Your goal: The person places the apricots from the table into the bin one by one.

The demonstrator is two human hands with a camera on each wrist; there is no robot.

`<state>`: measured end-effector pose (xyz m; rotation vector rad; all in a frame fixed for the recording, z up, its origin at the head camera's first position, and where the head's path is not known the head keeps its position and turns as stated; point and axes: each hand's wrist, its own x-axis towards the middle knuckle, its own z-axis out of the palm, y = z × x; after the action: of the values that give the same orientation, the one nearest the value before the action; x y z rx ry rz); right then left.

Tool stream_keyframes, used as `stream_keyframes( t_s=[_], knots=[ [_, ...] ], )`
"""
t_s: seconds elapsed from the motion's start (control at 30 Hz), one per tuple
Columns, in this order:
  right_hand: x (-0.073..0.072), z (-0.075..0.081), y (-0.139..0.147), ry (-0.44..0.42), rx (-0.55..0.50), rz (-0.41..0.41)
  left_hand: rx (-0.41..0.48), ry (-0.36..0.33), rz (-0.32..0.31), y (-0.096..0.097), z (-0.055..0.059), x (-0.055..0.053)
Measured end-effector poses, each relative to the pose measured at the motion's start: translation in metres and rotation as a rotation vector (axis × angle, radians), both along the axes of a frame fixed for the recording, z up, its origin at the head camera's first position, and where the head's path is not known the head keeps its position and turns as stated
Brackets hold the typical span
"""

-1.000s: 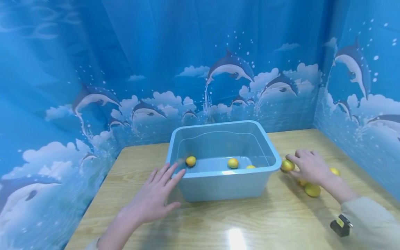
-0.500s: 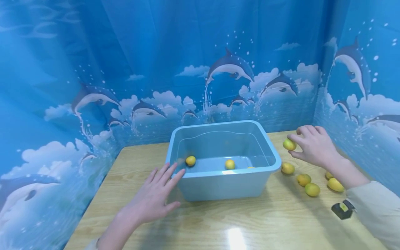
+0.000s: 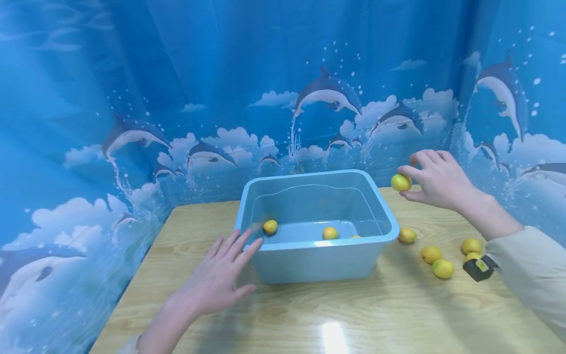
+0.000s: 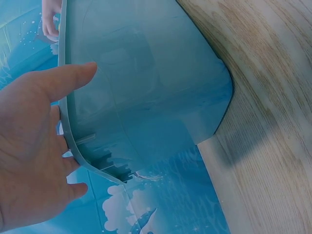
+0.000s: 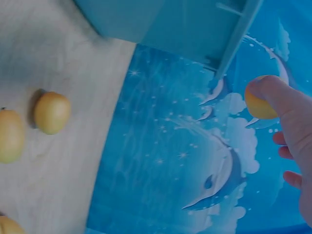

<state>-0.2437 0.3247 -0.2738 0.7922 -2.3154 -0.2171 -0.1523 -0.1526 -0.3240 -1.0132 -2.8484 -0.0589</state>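
Observation:
In the head view my right hand (image 3: 439, 179) pinches a small yellow-green fruit, mango-like (image 3: 401, 182), between thumb and fingers. It is raised to the right of a light blue plastic bin (image 3: 314, 263). The right wrist view shows the same fruit (image 5: 262, 103) partly covered by the thumb. My left hand (image 3: 216, 280) lies with spread, straight fingers at the bin's front left rim. In the left wrist view that hand (image 4: 34, 141) has its thumb over the bin's rim (image 4: 64, 117). Inside the bin are a fruit at the left (image 3: 270, 226), one at the middle (image 3: 329, 233) and a sliver of another.
Several more fruits lie on the wooden table (image 3: 283, 319) right of the bin, among them one close to its side (image 3: 407, 235) and a greenish one (image 3: 443, 269). A small black device (image 3: 479, 269) hangs at the right sleeve. A dolphin-print curtain (image 3: 212, 98) encloses the table.
My right hand has lifted a fruit off the table, moving up and then slightly left. The middle fruit in the bin has shifted slightly. My left hand stays in place.

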Motion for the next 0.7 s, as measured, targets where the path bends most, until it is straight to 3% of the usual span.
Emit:
stream_keyframes(
  t_s=[0.33, 0.7],
  knots=[
    [-0.015, 0.024, -0.02, -0.043, 0.047, 0.026, -0.001, 0.002, 0.003, -0.001, 0.0, 0.0],
    [-0.035, 0.022, -0.037, -0.049, 0.085, 0.063, -0.013, -0.001, 0.001, -0.001, 0.001, 0.0]
  ],
)
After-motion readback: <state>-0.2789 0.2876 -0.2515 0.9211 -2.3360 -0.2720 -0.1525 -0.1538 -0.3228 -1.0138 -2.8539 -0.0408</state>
